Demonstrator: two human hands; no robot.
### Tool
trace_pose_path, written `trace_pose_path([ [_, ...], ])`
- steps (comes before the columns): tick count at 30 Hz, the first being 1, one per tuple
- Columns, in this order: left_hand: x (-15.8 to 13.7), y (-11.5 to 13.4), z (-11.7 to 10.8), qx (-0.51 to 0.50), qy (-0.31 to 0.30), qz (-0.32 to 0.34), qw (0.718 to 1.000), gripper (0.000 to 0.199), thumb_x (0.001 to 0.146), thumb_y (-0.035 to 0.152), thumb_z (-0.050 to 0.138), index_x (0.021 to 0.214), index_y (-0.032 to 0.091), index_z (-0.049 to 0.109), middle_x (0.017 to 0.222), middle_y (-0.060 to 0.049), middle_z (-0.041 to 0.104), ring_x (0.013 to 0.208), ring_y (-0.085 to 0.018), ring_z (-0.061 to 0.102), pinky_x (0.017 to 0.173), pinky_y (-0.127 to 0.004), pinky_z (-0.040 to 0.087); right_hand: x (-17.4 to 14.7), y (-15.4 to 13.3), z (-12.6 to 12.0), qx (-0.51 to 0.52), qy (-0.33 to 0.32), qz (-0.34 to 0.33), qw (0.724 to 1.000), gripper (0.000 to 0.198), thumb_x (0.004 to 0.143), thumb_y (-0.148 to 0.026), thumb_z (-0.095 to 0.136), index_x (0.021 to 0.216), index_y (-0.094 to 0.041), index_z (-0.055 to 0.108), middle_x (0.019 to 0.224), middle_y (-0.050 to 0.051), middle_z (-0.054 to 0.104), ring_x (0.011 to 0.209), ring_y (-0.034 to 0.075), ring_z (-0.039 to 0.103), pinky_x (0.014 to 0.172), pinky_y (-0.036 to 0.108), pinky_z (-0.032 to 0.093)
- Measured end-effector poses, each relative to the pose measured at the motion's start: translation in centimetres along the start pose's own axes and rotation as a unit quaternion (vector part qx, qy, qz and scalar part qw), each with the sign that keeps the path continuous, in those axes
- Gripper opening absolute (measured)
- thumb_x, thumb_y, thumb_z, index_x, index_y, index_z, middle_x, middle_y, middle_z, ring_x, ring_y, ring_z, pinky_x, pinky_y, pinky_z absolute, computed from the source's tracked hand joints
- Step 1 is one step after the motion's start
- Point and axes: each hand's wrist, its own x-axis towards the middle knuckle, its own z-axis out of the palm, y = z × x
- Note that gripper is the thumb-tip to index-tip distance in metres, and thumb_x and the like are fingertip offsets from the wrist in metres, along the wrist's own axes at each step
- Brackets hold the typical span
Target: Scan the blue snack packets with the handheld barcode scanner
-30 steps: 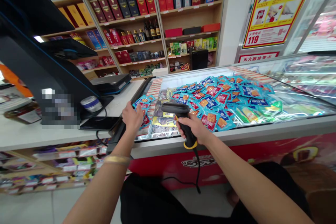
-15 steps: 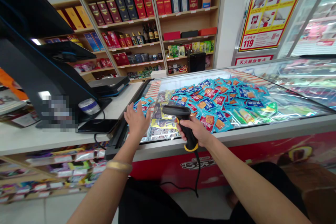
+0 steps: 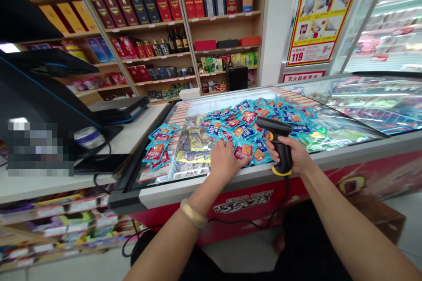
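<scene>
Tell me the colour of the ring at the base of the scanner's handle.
Yellow, on an otherwise black scanner held in the right hand; it shows in the head view.

Pixel-blurred patch (image 3: 36, 149) on the monitor (image 3: 39, 96), itself cut off left.
</scene>
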Motion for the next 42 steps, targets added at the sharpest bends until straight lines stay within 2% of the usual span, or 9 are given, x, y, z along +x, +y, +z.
trace_pose_path([
  [4,0.1,-0.6,0.2,-0.075,-0.009,-0.013,0.997,0.046,0.065,0.046,0.083,0.093,0.016,0.061,0.100,-0.011,0.062,0.102,-0.029,0.059,0.090,-0.042,0.045,0.0,0.3,-0.4,-0.001,-0.007,0.026,1.000,0.028,0.071,-0.037,0.068,0.090,-0.018,0.058,0.069,0.000,0.054,0.050,0.010,0.044,0.042,0.021,0.038],
  [7,0.2,-1.6,0.5,-0.248,0.001,-0.032,0.968,0.033,0.067,0.029,0.081,0.087,0.019,0.056,0.088,-0.003,0.063,0.085,-0.020,0.061,0.079,-0.032,0.046,0.0,0.5,-0.2,-0.011,-0.012,0.036,0.999,0.030,0.071,-0.038,0.068,0.090,-0.018,0.057,0.070,0.001,0.055,0.051,0.010,0.044,0.042,0.021,0.038],
  [10,0.4,-2.5,0.8,-0.461,-0.005,-0.079,0.884,0.023,0.073,0.025,0.073,0.086,0.019,0.056,0.067,0.004,0.058,0.061,-0.011,0.055,0.060,-0.022,0.042,-0.1,0.5,0.0,-0.012,-0.007,0.039,0.999,0.029,0.071,-0.038,0.069,0.089,-0.018,0.058,0.071,0.001,0.055,0.051,0.010,0.045,0.042,0.021,0.038],
  [14,0.7,-3.0,0.2,-0.667,-0.005,-0.210,0.715,0.022,0.073,0.023,0.072,0.090,0.017,0.058,0.062,0.004,0.061,0.053,-0.008,0.055,0.054,-0.018,0.043,-0.2,0.3,0.0,-0.027,-0.013,0.035,0.999,0.028,0.071,-0.037,0.070,0.088,-0.018,0.058,0.068,0.000,0.055,0.048,0.010,0.045,0.041,0.022,0.037],
  [16,0.9,-3.0,-0.5,-0.717,-0.005,-0.256,0.649,0.015,0.075,0.014,0.067,0.087,0.014,0.058,0.064,0.001,0.062,0.051,-0.007,0.054,0.049,-0.015,0.041,-0.3,0.3,0.1,-0.036,-0.015,0.033,0.999,0.028,0.070,-0.037,0.070,0.088,-0.018,0.059,0.068,0.000,0.055,0.047,0.010,0.045,0.040,0.022,0.036],
  [20,1.2,-2.9,-1.8,-0.767,-0.006,-0.321,0.555,0.016,0.079,-0.001,0.048,0.079,0.013,0.054,0.057,0.004,0.049,0.038,-0.001,0.034,0.035,-0.009,0.019,-0.2,0.9,0.9,-0.020,-0.035,0.030,0.999,0.030,0.070,-0.038,0.071,0.089,-0.018,0.059,0.068,0.000,0.055,0.047,0.009,0.046,0.040,0.021,0.037],
  [23,1.2,-2.7,-2.3,-0.787,-0.006,-0.354,0.506,0.025,0.083,-0.005,0.035,0.078,0.014,0.050,0.059,0.004,0.046,0.036,0.000,0.030,0.033,-0.008,0.014,-0.1,1.8,2.2,-0.014,-0.058,0.026,0.998,0.031,0.070,-0.038,0.071,0.090,-0.017,0.060,0.068,0.000,0.056,0.048,0.009,0.047,0.040,0.020,0.037],
  [27,1.2,-2.6,-2.4,-0.798,-0.007,-0.357,0.485,0.028,0.088,-0.004,0.029,0.080,0.015,0.048,0.061,0.004,0.045,0.035,0.000,0.029,0.033,-0.008,0.013,0.0,2.8,3.7,-0.040,-0.089,0.033,0.995,0.028,0.073,-0.036,0.070,0.089,-0.015,0.060,0.069,0.001,0.057,0.048,0.009,0.048,0.040,0.021,0.040],
  [42,1.5,-2.8,-1.6,-0.792,0.005,-0.368,0.486,0.025,0.079,-0.007,0.037,0.078,0.017,0.045,0.061,0.004,0.047,0.036,0.000,0.031,0.034,-0.009,0.014,-0.2,2.6,4.6,-0.096,-0.104,0.050,0.989,0.022,0.070,-0.034,0.069,0.081,-0.017,0.060,0.066,0.001,0.057,0.047,0.009,0.048,0.040,0.022,0.041],
])
